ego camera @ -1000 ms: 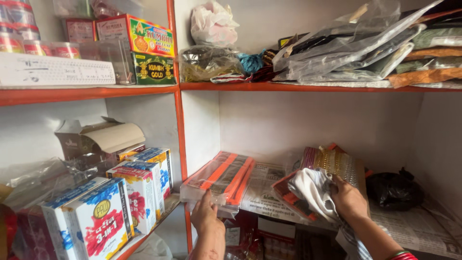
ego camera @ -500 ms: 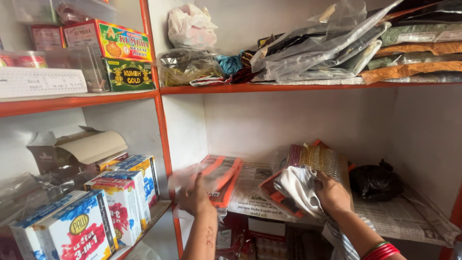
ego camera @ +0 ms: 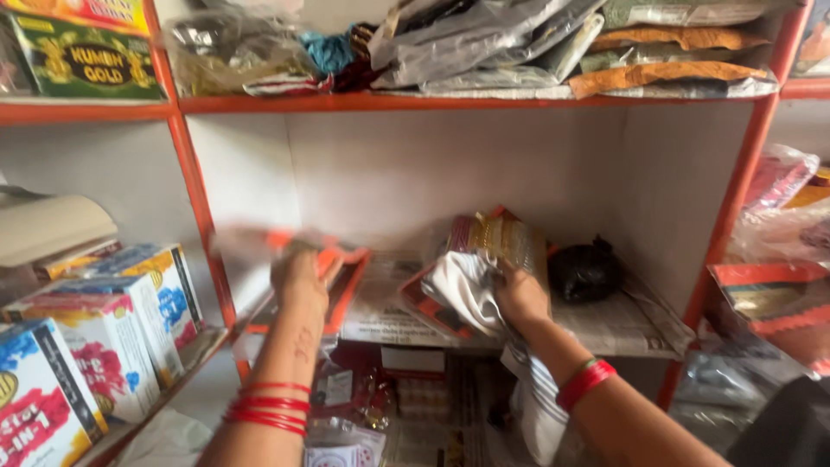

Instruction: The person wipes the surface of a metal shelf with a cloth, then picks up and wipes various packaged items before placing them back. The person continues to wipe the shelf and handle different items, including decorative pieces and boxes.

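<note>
Left hand (ego camera: 298,275) closed on flat orange-edged clear plastic packet (ego camera: 337,268) at shelf front; blurred. Right hand (ego camera: 519,298) clutches white soft cloth (ego camera: 462,290) against orange packet with gold contents (ego camera: 497,242). Packets likely light, slippery, crinkly: pinch edges. Cloth limp.

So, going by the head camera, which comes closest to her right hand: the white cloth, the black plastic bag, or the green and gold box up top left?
From the right hand:
1. White cloth, gripped in that hand.
2. Black plastic bag, just to its right on the same shelf.
3. Green and gold box, far upper left, one shelf up.
</note>
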